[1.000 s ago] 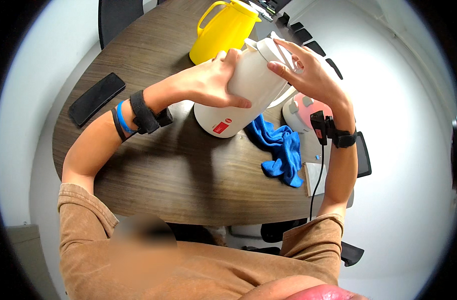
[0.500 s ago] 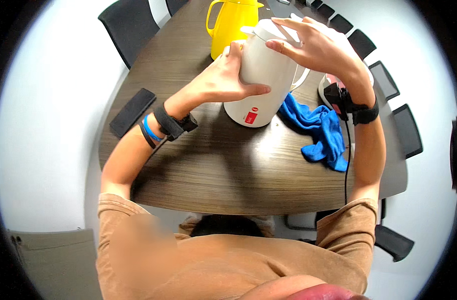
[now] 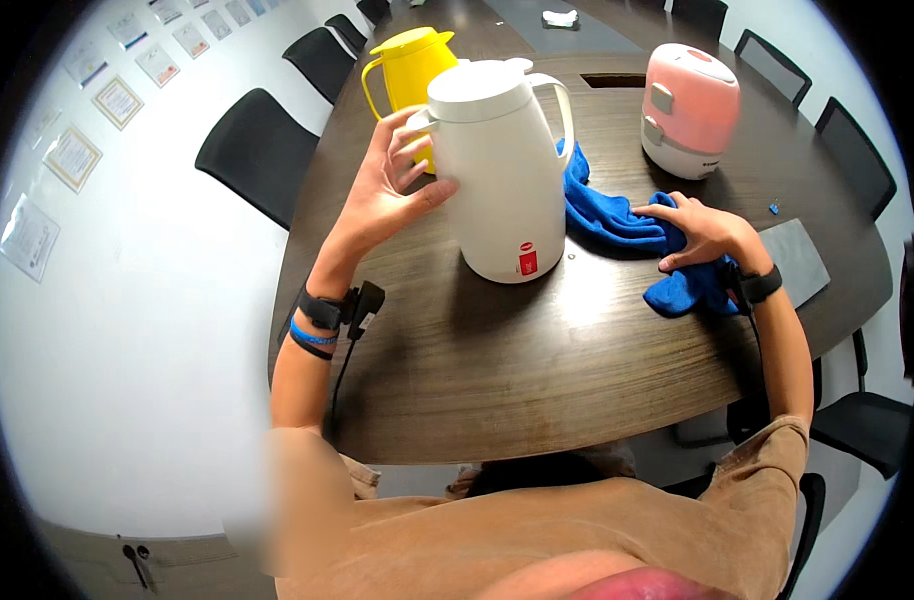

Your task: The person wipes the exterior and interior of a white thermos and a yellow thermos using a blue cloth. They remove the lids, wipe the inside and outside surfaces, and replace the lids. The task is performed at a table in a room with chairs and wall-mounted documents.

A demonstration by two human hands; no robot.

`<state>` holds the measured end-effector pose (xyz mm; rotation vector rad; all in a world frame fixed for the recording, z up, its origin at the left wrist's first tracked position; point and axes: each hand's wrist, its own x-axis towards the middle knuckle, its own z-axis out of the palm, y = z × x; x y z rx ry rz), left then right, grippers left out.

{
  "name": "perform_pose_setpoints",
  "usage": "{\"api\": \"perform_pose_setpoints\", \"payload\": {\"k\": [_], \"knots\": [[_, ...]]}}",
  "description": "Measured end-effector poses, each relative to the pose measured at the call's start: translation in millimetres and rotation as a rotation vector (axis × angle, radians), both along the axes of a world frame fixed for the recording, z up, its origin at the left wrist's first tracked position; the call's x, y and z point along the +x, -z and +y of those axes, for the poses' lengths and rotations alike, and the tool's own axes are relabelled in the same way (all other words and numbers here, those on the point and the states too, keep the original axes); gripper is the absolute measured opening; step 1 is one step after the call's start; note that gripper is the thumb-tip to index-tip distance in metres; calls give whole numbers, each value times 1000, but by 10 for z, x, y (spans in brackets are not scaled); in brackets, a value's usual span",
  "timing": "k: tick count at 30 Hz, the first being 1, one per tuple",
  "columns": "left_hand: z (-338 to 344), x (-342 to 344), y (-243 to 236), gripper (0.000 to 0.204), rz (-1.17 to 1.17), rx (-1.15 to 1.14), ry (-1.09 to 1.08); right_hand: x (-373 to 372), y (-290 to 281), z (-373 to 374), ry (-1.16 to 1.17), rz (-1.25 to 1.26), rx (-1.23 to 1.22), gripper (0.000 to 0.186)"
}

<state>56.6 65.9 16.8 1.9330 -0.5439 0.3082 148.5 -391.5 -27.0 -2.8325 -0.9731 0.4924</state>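
A white thermos jug (image 3: 502, 190) stands upright on the table, its spout to the left and its handle at the far right. My left hand (image 3: 387, 185) grips its left side below the spout, thumb on the near face and the other fingers toward the far side. To the right of the jug lies a crumpled blue cloth (image 3: 607, 222). My right hand (image 3: 702, 228) reaches over the cloth's right part, fingers spread and thumb apart, with fingertips touching the fabric. A yellow jug (image 3: 417, 75) stands close behind the white one.
A pink and white small appliance (image 3: 692, 110) stands at the far right of the wooden table (image 3: 457, 380). Near my right wrist lies a flat grey object (image 3: 797, 262). Black chairs (image 3: 262, 155) line both sides. Cables run from the black bands on my wrists.
My right hand has left the white jug's lid and come down to the blue cloth. My left hand stays at the jug's left side with its fingers more extended. The view has shifted.
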Motion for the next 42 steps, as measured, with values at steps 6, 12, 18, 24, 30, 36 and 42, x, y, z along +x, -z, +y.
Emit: {"api": "perform_pose_setpoints", "payload": {"k": [6, 12, 18, 24, 30, 36, 42], "knots": [[-514, 127, 129, 104, -67, -89, 56, -20, 157, 139, -36, -172, 536, 52], [-1024, -325, 175, 115, -191, -20, -103, -224, -370, 787, -7, -107, 1306, 92], [-636, -393, 35, 116, -46, -73, -28, -479, -139, 1169, -259, -239, 986, 132], [-365, 40, -47, 126, -46, 29, 176, -161, 462, 897, -310, 13, 627, 118], [-591, -134, 83, 128, -31, 8, 122, -82, -449, 879, -254, -126, 817, 68], [-899, -219, 148, 130, -122, 11, -36, -147, -635, 1127, -271, -358, 949, 120], [-480, -240, -112, 140, 87, 93, 175, -115, 152, 892, -280, -117, 263, 146]]}}
